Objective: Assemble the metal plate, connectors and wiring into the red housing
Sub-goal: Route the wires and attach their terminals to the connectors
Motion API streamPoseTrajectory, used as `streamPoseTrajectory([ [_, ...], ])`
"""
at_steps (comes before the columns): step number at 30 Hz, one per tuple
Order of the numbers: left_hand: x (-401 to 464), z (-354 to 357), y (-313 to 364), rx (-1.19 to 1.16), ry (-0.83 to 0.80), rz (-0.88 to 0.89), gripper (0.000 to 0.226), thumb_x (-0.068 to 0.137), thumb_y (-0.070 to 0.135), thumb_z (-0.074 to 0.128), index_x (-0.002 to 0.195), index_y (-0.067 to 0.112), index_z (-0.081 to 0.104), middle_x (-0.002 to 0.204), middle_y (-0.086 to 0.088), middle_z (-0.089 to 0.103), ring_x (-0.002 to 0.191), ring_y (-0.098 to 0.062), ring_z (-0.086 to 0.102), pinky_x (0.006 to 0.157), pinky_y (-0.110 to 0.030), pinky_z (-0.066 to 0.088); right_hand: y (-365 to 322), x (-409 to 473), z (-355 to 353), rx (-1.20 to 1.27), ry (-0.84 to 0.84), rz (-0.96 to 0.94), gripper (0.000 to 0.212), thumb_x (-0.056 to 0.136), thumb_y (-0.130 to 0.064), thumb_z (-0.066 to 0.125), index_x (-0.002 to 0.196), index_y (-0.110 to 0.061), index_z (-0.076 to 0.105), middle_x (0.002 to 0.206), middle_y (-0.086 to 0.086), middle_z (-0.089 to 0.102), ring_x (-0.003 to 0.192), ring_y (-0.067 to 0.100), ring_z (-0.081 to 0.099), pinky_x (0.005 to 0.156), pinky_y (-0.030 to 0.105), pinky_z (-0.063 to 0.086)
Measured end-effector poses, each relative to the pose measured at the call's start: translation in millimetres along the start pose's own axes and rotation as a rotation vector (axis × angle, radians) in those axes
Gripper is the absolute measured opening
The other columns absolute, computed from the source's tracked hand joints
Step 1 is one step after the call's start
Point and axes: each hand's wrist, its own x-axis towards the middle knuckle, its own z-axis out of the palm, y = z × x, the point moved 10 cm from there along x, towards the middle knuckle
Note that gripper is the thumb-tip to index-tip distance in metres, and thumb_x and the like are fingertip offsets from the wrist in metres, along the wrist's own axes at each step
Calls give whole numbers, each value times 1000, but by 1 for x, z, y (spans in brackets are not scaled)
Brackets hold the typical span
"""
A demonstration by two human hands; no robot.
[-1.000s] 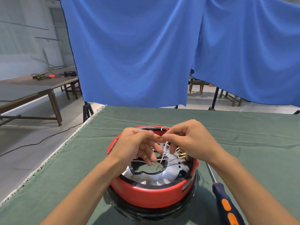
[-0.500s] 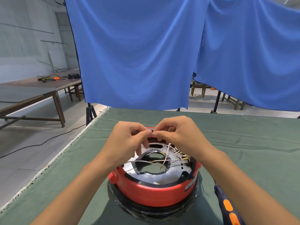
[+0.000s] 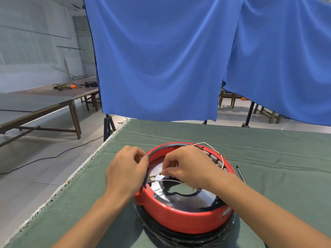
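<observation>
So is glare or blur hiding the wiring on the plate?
Head view: metal plate mirrors dark and bright patches, with no washout; thin white wire and brass connectors stay legible; slight softness on both hands; wide-angle bending at the edges.

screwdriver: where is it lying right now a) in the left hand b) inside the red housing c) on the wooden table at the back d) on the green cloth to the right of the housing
d, the screwdriver lies on the green cloth just right of the red housing, its shaft showing past the right forearm.
</observation>
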Motion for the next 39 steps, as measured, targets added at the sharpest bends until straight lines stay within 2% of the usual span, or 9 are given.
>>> streamPoseTrajectory([
  [3, -2, 19, -13, -133, -75, -86, 14, 80, 19, 66, 85, 29, 58, 93, 6, 55, 96, -18, 51, 79, -36, 43, -5, 3, 8, -2, -46, -26, 8, 84, -32, 68, 84, -25, 72, 78, -11, 69, 72, 7, 55, 70, 28, 48],
  [6, -5, 45, -35, -393, -223, -341, 23, 79, 15, 70, 97, 16, 57, 91, -4, 63, 91, -28, 62, 87, -44, 49, -2, 1, 12, 54, -48, -22, 8, 85, -28, 68, 82, -22, 72, 62, -12, 58, 55, 5, 49, 68, 30, 49],
  [11, -2, 53, -37, -218, -384, -347, 21, 73, 29, 68, 67, 9, 61, 51, -1, 57, 56, -24, 54, 61, -32, 42, -1, -5, 15, 89, -57, -20, 8, 87, -22, 64, 85, -20, 72, 71, -10, 64, 64, 9, 54, 72, 34, 50],
  [16, 0, 54, -28, -181, -316, -286, 30, 70, 31, 60, 54, 8, 50, 50, -2, 43, 57, -24, 38, 58, -33, 34, -10, -7, 7, -30, -50, -73, 10, 88, -28, 60, 90, -27, 69, 89, -9, 71, 87, 15, 62, 77, 34, 48],
  [21, 1, 58, -10, -355, -298, -168, 29, 60, 28, 55, 68, 2, 64, 56, -7, 47, 58, -17, 39, 58, -36, 37, -15, -19, -22, -76, 168, -118, 12, 84, -32, 62, 84, -27, 73, 78, -7, 72, 73, 18, 64, 65, 37, 50],
  [24, 0, 56, -6, -416, -271, -145, 35, 61, 27, 56, 72, -5, 64, 62, -11, 47, 63, -17, 40, 62, -50, 44, -24, -26, -20, -136, 175, -155, 16, 82, -32, 60, 78, -23, 72, 73, -5, 71, 70, 24, 65, 60, 39, 51],
  [28, -2, 47, -5, -449, -210, -142, 34, 63, 26, 56, 75, -4, 67, 63, -9, 50, 63, -15, 43, 65, -50, 47, -29, -32, -21, -184, 203, -155, 14, 84, -28, 61, 75, -21, 70, 71, -3, 70, 68, 26, 65, 57, 39, 51],
  [33, -6, 38, 4, -532, -175, -124, 26, 66, 23, 58, 75, 3, 72, 62, -7, 55, 61, -14, 45, 59, -37, 41, -34, -39, -21, -212, 227, -129, 15, 86, -30, 63, 79, -19, 69, 72, 2, 71, 69, 31, 65, 55, 35, 46],
  [39, -8, 27, 18, -513, -145, -61, 25, 68, 22, 57, 77, 3, 72, 73, -28, 64, 60, -15, 48, 63, -49, 49, -34, -47, -20, -234, 228, -99, 25, 95, -36, 48, 94, -21, 68, 83, 4, 72, 79, 30, 65, 66, 41, 49],
])
